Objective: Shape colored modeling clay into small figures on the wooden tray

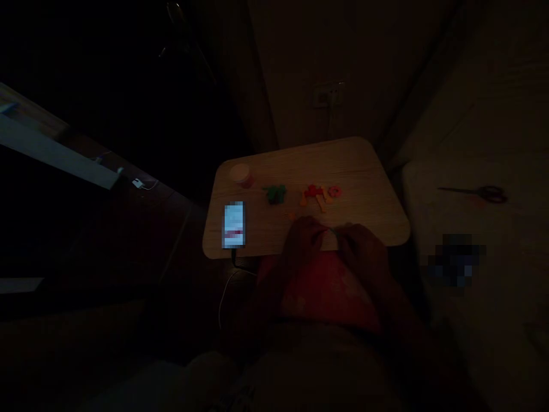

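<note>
Over the front edge of a small wooden table point(266, 166), my left hand point(303, 237) and my right hand point(363, 246) are close together with fingers pinched. A thin greenish piece point(333, 230) shows between them, at my right fingertips. A reddish bit shows by my left fingertips; the dim light hides what it is. Just beyond my hands lie small plastic-looking pieces: a green cluster point(275, 193), a red piece point(314, 190), a yellow-orange stick-like piece point(321, 203) and a pink ring-like piece point(334, 191). A small orange piece point(292, 216) lies by my left hand.
A lidded round tub point(242, 175) stands at the table's back left. Nearer lies a lit phone point(234, 225), a cable point(234, 258) running off the front edge. To the right, scissors point(480, 193) rest on a pale surface. Behind the table is a wall socket point(328, 96).
</note>
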Demonstrator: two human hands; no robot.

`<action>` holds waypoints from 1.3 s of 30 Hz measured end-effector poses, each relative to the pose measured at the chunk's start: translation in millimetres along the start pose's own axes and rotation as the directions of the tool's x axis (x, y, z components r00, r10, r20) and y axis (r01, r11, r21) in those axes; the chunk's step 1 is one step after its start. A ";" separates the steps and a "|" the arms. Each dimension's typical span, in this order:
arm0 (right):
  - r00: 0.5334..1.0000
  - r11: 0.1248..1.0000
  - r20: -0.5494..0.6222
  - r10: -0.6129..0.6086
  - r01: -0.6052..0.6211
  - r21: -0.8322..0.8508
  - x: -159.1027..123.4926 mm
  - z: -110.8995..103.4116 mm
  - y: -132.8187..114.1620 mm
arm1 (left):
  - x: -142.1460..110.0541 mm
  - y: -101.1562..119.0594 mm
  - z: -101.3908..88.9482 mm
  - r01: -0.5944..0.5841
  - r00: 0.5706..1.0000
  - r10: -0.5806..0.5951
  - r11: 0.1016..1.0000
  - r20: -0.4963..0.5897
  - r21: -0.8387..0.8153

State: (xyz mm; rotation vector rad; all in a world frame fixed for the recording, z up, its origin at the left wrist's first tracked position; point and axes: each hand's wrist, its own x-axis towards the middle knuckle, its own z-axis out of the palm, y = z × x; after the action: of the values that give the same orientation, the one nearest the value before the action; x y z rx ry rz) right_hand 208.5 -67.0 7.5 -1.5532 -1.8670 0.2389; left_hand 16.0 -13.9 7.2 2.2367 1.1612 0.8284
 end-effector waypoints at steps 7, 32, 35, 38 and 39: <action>1.000 0.999 0.000 0.030 -0.030 0.015 -3.2 1.6 -3.4 | 0.7 -3.1 0.9 0.034 0.998 -0.034 0.999 -0.044 0.005; 0.982 0.985 -0.113 0.153 -0.142 0.101 0.3 4.1 -12.8 | 0.6 1.1 0.3 -0.077 0.995 0.079 0.996 0.060 -0.039; 0.980 0.981 -0.124 0.156 -0.139 0.137 10.6 1.3 -4.4 | -0.3 0.2 0.7 -0.046 0.999 0.047 0.995 0.008 -0.084; 0.971 0.969 -0.141 0.195 -0.168 0.182 23.8 1.2 5.3 | 1.8 -0.8 -0.9 -0.011 1.000 0.012 0.992 0.006 -0.122; 0.967 0.964 -0.145 0.212 -0.182 0.196 28.0 2.0 8.6 | 2.6 -0.9 -1.8 -0.004 1.000 0.005 0.991 0.007 -0.132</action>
State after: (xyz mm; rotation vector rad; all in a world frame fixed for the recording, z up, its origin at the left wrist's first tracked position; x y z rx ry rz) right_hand 212.8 -38.3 12.1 -1.5824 -1.5206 0.3498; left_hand 15.4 -10.9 8.7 2.1339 1.0669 0.8718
